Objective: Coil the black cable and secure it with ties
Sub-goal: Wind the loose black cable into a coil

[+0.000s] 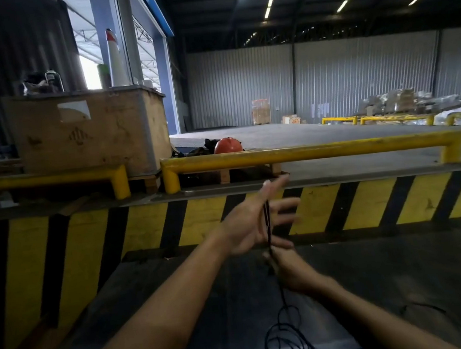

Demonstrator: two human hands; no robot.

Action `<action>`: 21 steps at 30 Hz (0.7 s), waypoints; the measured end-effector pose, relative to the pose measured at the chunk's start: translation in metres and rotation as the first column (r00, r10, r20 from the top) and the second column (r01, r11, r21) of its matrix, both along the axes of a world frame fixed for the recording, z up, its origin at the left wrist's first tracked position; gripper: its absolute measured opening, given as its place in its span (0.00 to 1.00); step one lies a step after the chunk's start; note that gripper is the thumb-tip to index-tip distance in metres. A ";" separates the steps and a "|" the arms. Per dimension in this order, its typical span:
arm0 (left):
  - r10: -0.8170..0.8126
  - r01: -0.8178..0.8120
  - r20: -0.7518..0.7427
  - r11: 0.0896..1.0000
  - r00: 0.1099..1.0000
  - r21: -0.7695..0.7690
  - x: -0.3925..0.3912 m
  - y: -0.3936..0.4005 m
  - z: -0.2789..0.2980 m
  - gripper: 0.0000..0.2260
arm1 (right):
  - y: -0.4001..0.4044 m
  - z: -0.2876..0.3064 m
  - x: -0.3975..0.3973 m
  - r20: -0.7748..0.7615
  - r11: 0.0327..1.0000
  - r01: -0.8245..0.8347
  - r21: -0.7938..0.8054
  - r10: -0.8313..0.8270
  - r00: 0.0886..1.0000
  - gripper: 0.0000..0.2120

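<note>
Head view: the left hand (250,223) is raised in the middle of the scene with its palm turned to the right and its fingers (277,183) spread open and pointing up and away. A few strands of the black cable (268,224) run vertically across that open palm, looped around the hand rather than pinched by it. Just below and touching the heel of the left hand, the right hand (287,267) has its fingers closed around the same cable, gripping it where it leaves the palm. From that grip the cable drops toward the near edge and lies in loose, tangled loops on the dark metal ramp (404,269), between the two forearms. Motion blur softens both hands, so the exact finger placement on the strands is unclear. Beyond the hands stands a yellow-and-black striped curb (369,202), with a yellow guard rail (306,152) on top of it. Farther off, behind the rail, sits an orange hard hat (227,145), and to the far left a large cardboard crate (91,129).
</note>
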State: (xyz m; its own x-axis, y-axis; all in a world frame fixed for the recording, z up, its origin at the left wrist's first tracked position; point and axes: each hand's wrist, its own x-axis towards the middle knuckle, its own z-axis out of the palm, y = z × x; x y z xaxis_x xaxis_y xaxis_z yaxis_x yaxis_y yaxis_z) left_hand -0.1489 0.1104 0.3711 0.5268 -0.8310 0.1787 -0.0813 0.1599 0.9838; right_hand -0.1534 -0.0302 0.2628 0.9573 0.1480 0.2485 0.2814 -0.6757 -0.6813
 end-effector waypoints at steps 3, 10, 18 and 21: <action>0.205 -0.203 -0.007 0.966 0.979 -0.157 0.023 0.004 0.006 0.16 | 0.017 -0.035 -0.004 -0.214 0.972 -0.112 -0.208 0.067 0.974 0.12; 0.368 -0.615 0.639 0.760 0.675 0.212 0.060 0.051 -0.018 0.21 | -0.045 0.014 -0.008 -0.155 0.961 0.028 -0.274 -0.073 0.985 0.10; -0.061 -0.303 0.456 0.669 0.888 0.679 0.028 0.035 -0.043 0.21 | -0.059 0.105 0.015 0.249 0.970 0.240 -0.038 -0.224 0.942 0.10; -0.102 -0.060 0.237 0.805 0.966 0.591 0.006 0.015 -0.029 0.19 | -0.053 0.097 0.016 0.255 0.947 0.317 0.048 -0.318 0.913 0.10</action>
State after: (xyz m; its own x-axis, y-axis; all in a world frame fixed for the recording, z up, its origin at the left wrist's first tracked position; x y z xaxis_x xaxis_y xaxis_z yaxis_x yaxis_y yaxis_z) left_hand -0.1434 0.1256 0.3419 0.5141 -0.8268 -0.2282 -0.3348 -0.4384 0.8341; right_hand -0.1373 -0.0834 0.3598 0.8572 -0.1551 0.4911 0.2177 -0.7551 -0.6184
